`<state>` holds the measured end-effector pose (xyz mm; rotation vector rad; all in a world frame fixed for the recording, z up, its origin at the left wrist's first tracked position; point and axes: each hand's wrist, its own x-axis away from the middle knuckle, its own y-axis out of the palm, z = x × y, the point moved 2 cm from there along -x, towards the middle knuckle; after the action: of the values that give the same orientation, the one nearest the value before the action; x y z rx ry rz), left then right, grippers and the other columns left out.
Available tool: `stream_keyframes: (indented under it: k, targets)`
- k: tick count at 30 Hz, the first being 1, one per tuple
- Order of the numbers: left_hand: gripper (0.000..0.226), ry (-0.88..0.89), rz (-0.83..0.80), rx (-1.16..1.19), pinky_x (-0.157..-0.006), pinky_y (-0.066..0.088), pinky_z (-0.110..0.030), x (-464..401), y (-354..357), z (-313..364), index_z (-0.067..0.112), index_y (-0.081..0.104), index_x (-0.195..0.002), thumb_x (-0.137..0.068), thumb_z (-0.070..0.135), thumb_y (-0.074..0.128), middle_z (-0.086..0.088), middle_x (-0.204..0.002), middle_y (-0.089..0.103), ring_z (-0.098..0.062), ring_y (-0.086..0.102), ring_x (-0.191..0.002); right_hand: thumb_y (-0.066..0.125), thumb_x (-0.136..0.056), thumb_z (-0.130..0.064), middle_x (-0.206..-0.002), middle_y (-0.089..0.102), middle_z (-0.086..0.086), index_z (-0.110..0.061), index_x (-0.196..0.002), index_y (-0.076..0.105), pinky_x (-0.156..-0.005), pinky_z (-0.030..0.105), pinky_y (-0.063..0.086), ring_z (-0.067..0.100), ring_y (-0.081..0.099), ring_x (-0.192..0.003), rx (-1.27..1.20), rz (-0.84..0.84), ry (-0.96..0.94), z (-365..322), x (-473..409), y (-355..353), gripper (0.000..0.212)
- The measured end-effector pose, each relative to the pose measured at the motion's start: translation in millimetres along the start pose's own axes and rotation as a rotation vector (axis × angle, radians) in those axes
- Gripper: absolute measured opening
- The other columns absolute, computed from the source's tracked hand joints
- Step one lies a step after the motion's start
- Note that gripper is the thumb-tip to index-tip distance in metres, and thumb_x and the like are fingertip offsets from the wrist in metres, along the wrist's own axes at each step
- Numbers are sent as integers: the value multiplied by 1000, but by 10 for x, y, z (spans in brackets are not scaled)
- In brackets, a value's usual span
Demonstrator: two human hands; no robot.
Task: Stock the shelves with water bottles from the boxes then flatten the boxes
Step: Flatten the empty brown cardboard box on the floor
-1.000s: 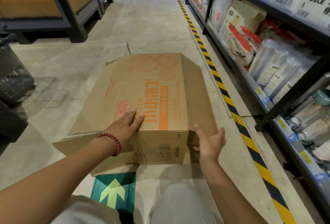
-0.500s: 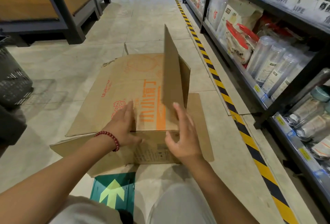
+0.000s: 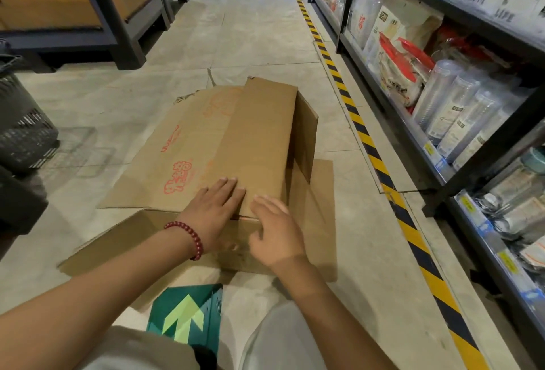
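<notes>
Both grips were flat and wide, holding nothing: the left hand [image 3: 216, 210] and right hand [image 3: 275, 229] pressed side by side on the brown cardboard box with orange print [image 3: 206, 145]. Its plain side panel [image 3: 259, 139], upright half a second before, now lay folded over the top. Flattening looked nearly done on the tiled floor [image 3: 250, 30] beside the yellow-and-black striped edge [image 3: 371, 148].

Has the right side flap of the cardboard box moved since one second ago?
Yes. The flap has swung leftward, away from the striped floor tape, folding over the box top under the right hand and left hand.
</notes>
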<state>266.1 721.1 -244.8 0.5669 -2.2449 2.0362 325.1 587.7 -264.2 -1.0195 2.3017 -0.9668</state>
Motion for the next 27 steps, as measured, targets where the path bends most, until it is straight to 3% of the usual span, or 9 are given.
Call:
stream_keyframes:
  k: [3, 5, 7, 9, 12, 15, 18, 21, 27]
  targets:
    - [118, -131, -69, -24, -119, 4, -39, 23, 44, -164, 15, -14, -150, -74, 56, 68, -18, -156, -15, -34, -10, -145, 53, -83, 0, -146, 43, 3, -9, -132, 54, -102, -1, 3, 10, 26, -140, -226, -160, -47, -221, 21, 218, 50]
    - [124, -181, -113, -52, -119, 6, -41, 65, 62, -266, 15, -18, -148, -72, 54, 71, -20, -155, -16, -36, -10, -144, 55, -82, 4, -140, 50, 8, -4, -125, 60, -100, -5, 8, 10, 30, -139, -356, -266, -95, -329, 37, 325, 43]
    - [124, -191, -133, -27, -118, 5, -38, 103, 79, -335, 19, -21, -148, -73, 50, 73, -15, -156, -17, -33, -10, -145, 56, -84, 3, -132, 58, 9, -4, -118, 65, -107, 4, 21, 11, 41, -131, -423, -238, -86, -363, 31, 344, 36]
    - [125, -179, -134, 14, -118, 6, -37, 128, 91, -373, 22, -22, -147, -72, 49, 74, -12, -157, -18, -31, -10, -145, 55, -87, -3, -123, 63, 3, -11, -115, 68, -105, 21, 39, 11, 52, -118, -416, -38, 40, -292, -15, 321, 32]
    - [125, -162, -123, 36, -117, 5, -37, 179, 132, -403, 26, -24, -146, -72, 51, 73, -10, -156, -19, -30, -11, -145, 51, -92, -17, -135, 54, -7, -24, -132, 54, -96, 21, 41, 10, 51, -120, -328, 142, 277, -37, -130, 258, 41]
    - [123, -159, -104, 39, -117, 6, -36, 223, 166, -423, 27, -22, -147, -73, 51, 73, -9, -157, -18, -29, -11, -145, 50, -95, -25, -153, 32, -4, -24, -149, 25, -106, 31, 34, 17, 34, -138, -298, -31, 378, 215, -343, 275, 60]
    - [122, -158, -85, 46, -117, 8, -35, 237, 158, -415, 27, -19, -148, -72, 51, 74, -8, -157, -16, -28, -9, -145, 56, -89, -16, -156, 22, -2, -28, -152, 9, -113, 40, 31, 20, 25, -141, -401, -163, 394, 333, -577, 379, 78]
    - [120, -156, -87, 38, -117, 11, -35, 267, 140, -413, 28, -18, -148, -73, 50, 73, -8, -158, -15, -27, -8, -146, 57, -82, -12, -149, 31, -3, -34, -147, 18, -106, 49, 38, 21, 29, -137, -436, -150, 376, 339, -661, 500, 79]
    - [120, -176, -93, 44, -117, 14, -37, 206, 104, -443, 30, -18, -148, -73, 50, 73, -5, -158, -15, -25, -8, -146, 55, -83, -6, -132, 45, 3, -22, -134, 37, -96, 39, 43, 25, 45, -120, -310, 18, 411, 497, -362, 335, 57]
